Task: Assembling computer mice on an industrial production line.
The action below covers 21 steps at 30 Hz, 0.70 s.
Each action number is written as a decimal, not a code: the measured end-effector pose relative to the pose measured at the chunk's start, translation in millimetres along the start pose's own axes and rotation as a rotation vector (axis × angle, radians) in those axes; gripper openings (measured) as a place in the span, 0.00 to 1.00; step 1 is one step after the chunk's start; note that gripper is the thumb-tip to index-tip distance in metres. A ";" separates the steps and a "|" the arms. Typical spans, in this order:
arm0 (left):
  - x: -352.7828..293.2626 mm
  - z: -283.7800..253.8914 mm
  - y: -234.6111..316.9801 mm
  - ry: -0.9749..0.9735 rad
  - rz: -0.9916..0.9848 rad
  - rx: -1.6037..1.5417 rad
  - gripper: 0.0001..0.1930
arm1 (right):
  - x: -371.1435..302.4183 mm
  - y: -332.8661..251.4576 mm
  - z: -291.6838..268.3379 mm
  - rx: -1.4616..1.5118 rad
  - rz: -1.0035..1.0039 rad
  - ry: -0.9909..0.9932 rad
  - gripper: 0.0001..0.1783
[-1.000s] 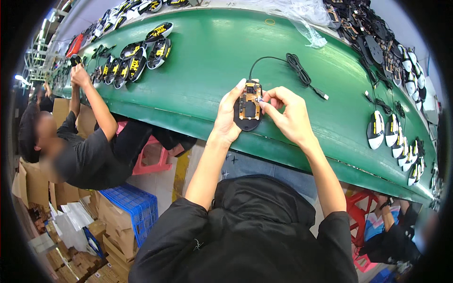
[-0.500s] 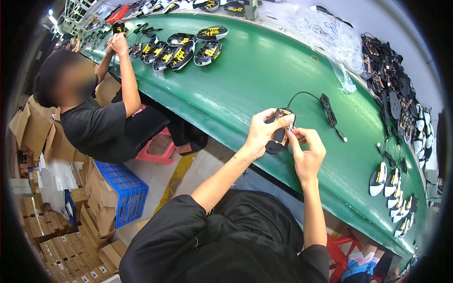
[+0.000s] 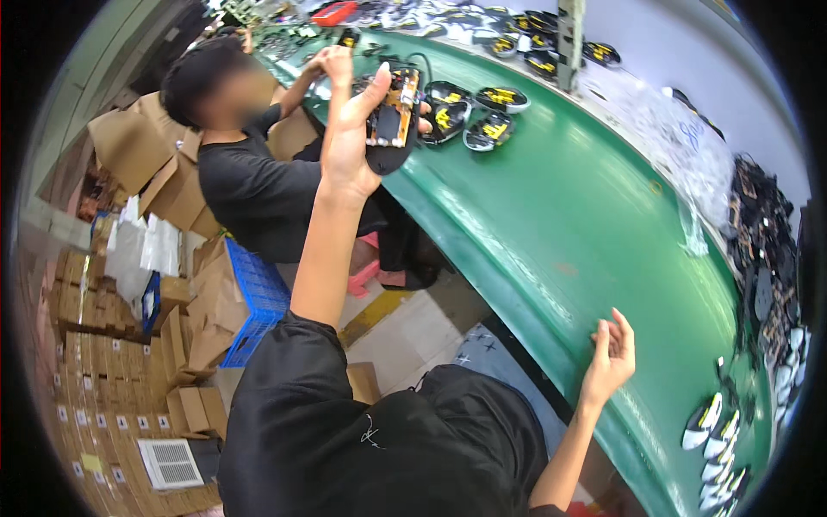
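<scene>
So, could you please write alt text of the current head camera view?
A person's left hand holds up a rounded black base with an exposed circuit board, near a co-worker. The right hand, loosely open, is over a green workbench with black, white and yellow shells.

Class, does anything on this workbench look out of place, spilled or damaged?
Two oddities: crumpled plastic trails untidily onto the green bench, and a small yellow ring lies alone near it, away from the grouped parts. No spill shows; the open mouse in the left hand has no obvious damage.
</scene>
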<state>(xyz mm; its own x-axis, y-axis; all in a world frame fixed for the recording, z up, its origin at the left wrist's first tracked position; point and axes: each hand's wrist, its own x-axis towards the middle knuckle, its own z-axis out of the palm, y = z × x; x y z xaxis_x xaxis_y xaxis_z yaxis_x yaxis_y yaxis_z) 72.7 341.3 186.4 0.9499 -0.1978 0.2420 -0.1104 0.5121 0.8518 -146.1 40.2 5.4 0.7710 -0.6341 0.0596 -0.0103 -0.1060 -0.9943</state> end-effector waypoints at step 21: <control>62.4 -231.0 -84.4 0.361 0.051 -0.269 0.15 | 4.2 3.6 5.9 -0.146 0.001 0.030 0.11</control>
<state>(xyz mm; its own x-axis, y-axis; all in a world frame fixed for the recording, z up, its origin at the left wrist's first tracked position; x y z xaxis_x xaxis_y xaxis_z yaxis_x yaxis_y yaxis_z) 208.8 478.8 22.2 0.9917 0.1132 0.0617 -0.1247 0.7220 0.6806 -139.1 41.6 1.5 0.7514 -0.6568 0.0631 -0.1055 -0.2140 -0.9711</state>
